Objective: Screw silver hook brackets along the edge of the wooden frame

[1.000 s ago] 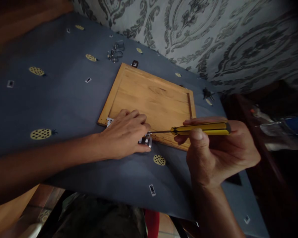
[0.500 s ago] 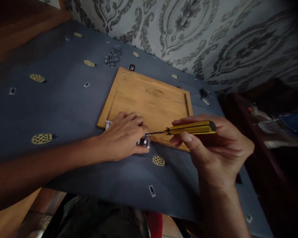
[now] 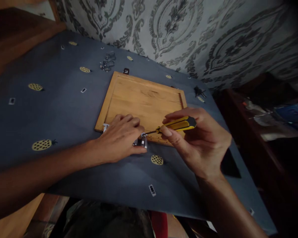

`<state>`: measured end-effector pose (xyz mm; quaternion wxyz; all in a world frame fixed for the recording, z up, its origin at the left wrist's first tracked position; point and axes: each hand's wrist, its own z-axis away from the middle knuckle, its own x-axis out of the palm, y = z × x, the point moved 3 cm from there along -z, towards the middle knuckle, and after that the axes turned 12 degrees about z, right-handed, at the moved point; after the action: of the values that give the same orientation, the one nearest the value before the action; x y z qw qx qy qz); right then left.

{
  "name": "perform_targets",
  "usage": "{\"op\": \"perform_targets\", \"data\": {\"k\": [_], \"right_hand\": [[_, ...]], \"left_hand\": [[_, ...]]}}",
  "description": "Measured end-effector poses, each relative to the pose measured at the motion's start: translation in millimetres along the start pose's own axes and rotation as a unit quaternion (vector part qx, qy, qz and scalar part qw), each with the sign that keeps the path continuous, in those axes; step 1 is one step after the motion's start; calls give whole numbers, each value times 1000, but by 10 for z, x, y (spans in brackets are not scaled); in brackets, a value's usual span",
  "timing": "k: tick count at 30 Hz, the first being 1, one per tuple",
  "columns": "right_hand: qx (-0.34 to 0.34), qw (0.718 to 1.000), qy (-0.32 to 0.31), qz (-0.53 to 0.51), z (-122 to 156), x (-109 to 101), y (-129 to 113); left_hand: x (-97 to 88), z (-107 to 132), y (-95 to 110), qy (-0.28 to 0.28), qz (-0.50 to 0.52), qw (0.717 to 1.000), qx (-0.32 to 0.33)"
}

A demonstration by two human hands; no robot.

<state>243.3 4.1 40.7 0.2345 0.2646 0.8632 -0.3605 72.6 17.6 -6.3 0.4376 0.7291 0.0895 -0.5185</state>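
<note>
A wooden cabinet door panel (image 3: pixel 144 99) lies flat on a table covered with blue cloth (image 3: pixel 52 112). My left hand (image 3: pixel 120 137) rests on the panel's near edge, fingers curled down over a metal hinge (image 3: pixel 140 142) fixed there. My right hand (image 3: pixel 201 142) grips a yellow and black screwdriver (image 3: pixel 176 124). Its thin shaft points left, and the tip meets the hinge just beside my left fingertips.
Loose metal hardware (image 3: pixel 107 62) lies at the far left of the cloth. More small dark parts (image 3: pixel 198 92) sit beyond the panel's right corner. A patterned wall (image 3: pixel 188 36) runs behind the table. Cluttered dark shelving (image 3: pixel 270 119) stands at the right.
My right hand has shifted left and turned on the screwdriver handle, and the handle now shows shorter. My left hand keeps its place on the hinge. The view has moved slightly.
</note>
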Motion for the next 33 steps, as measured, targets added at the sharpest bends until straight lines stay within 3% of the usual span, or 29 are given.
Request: {"op": "perform_targets", "data": {"k": [3,7,10,26,33], "right_hand": [[-13,1000,0,-14,35,4,14],[27,994,106,-29,144,-25,59],[62,986,145,-45,198,-42,69],[58,992,112,-32,182,-5,75],[25,997,55,-39,175,-57,107]], "left_hand": [[-3,-3,1,7,5,1000,4],[3,-4,-9,8,11,1000,5],[7,-3,-16,9,13,1000,2],[34,7,-33,20,9,1000,9],[7,-9,-6,2,6,1000,-3]]}}
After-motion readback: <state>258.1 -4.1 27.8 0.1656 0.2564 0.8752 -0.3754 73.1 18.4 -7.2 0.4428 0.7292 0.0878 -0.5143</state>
